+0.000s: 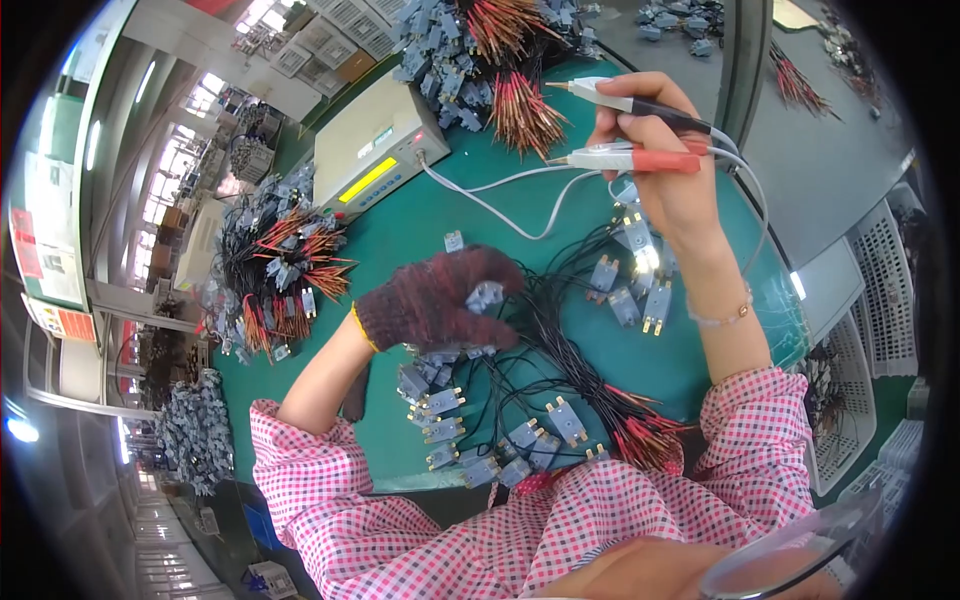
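Observation:
My left hand (430,295), in a dark knitted glove with a yellow cuff, is closed on a small grey connector block (484,296) that shows between thumb and fingers. My bare right hand (672,190) is raised and grips two test probes, a black-and-white one (650,108) above a red-and-white one (625,157). Their metal tips point left and touch nothing. Beside my left hand lies a bundle of black wires (560,345) with red ends (640,430). Several grey connectors with brass-coloured terminals (566,422) fan out from it, nearer to me and to the right.
A bench meter (390,140) with a yellow display stands behind my left hand, its white leads (540,232) running to the probes. Wired connector heaps (270,270) lie left, with more (440,60) at the back. White plastic baskets (885,290) are at right.

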`<action>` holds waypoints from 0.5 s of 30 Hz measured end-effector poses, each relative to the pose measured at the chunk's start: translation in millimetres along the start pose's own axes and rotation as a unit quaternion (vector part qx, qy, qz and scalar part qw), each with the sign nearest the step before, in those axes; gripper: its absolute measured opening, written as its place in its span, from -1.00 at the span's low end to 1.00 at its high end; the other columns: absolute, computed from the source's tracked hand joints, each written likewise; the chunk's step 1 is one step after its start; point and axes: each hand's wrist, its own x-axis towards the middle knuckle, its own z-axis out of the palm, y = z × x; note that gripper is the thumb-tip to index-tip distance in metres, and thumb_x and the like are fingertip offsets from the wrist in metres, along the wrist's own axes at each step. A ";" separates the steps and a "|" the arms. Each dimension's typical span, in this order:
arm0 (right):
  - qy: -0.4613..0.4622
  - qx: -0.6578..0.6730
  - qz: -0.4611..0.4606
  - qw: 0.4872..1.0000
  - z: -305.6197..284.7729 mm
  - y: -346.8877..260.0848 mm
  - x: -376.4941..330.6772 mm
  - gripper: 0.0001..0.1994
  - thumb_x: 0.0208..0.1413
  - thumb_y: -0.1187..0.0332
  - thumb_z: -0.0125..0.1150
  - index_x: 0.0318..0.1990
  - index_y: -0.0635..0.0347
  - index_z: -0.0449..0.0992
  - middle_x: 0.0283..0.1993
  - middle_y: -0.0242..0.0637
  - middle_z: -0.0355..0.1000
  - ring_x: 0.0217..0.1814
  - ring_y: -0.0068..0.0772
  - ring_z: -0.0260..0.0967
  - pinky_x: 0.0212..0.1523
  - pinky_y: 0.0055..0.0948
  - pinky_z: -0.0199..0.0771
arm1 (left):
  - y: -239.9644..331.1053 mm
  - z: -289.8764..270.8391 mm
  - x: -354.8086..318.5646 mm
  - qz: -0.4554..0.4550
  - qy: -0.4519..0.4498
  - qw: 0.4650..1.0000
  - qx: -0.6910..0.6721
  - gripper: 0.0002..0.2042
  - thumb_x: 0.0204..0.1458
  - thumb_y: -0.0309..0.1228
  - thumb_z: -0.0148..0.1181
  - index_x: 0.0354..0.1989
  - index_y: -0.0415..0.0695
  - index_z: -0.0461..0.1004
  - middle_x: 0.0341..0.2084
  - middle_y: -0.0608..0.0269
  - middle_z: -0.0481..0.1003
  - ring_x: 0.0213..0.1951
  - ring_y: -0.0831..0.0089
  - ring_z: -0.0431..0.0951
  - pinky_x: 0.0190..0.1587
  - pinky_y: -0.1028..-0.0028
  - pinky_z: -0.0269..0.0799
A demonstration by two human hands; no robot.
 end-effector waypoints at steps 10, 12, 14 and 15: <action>-0.073 -0.038 0.108 0.991 17.5 15.3 -13.1 -0.78 0.02 0.54 -0.06 -0.18 0.30 0.45 -0.36 -0.27 0.40 -0.37 -0.57 0.37 -0.42 -0.59 0.41 | -33.1 34.2 -1.1 -0.043 0.156 0.931 -0.326 -0.50 -0.17 -0.39 0.40 -0.03 -0.05 0.29 -0.36 0.30 0.41 -0.38 0.54 0.42 -0.37 0.50 0.40; -0.106 -0.083 0.149 0.980 25.5 19.6 -16.8 -0.81 -0.02 0.56 -0.05 -0.24 0.29 0.45 -0.34 -0.26 0.40 -0.34 -0.57 0.35 -0.32 -0.57 0.38 | -37.7 33.0 -1.5 -0.028 0.144 0.875 -0.460 -0.48 -0.15 -0.47 0.37 0.00 -0.05 0.26 -0.34 0.31 0.40 -0.42 0.54 0.41 -0.43 0.50 0.39; -0.118 -0.100 0.180 0.971 32.3 15.5 -18.4 -0.82 -0.02 0.57 -0.05 -0.26 0.29 0.46 -0.35 -0.28 0.40 -0.34 -0.58 0.35 -0.33 -0.59 0.38 | -37.8 32.0 -4.6 -0.018 0.146 0.900 -0.409 -0.47 -0.16 -0.48 0.38 0.01 -0.06 0.26 -0.32 0.32 0.40 -0.39 0.55 0.41 -0.39 0.50 0.40; -0.116 -0.110 0.187 0.969 35.0 15.2 -19.1 -0.81 -0.02 0.57 -0.06 -0.25 0.29 0.45 -0.36 -0.29 0.40 -0.35 -0.58 0.35 -0.34 -0.60 0.37 | -38.4 32.5 -5.3 -0.005 0.145 0.923 -0.357 -0.45 -0.17 -0.49 0.39 0.02 -0.07 0.26 -0.30 0.32 0.40 -0.36 0.57 0.41 -0.35 0.50 0.40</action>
